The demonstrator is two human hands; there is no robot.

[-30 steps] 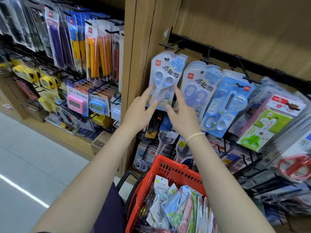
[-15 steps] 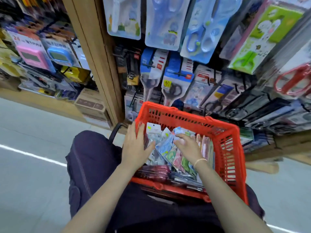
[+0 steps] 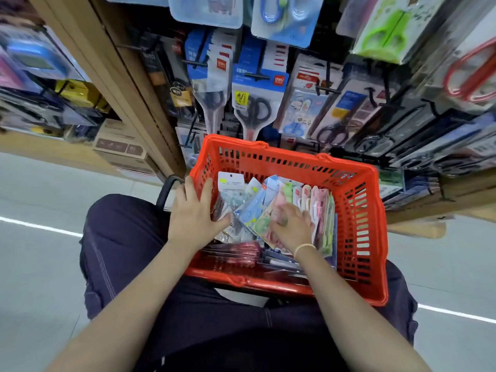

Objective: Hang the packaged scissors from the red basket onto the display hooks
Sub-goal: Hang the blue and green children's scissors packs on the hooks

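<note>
Red slotted plastic basket (image 3: 357,210); both hands (image 3: 197,216) seemingly spread flat, ungripping, on glossy scissor packets (image 3: 252,210).

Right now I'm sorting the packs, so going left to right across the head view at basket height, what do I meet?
Black handle → left hand → right hand → pink pack → basket's right wall.

One head-worn camera looks steeply down and forward, close above the red slatted plastic basket (image 3: 357,210).
</note>
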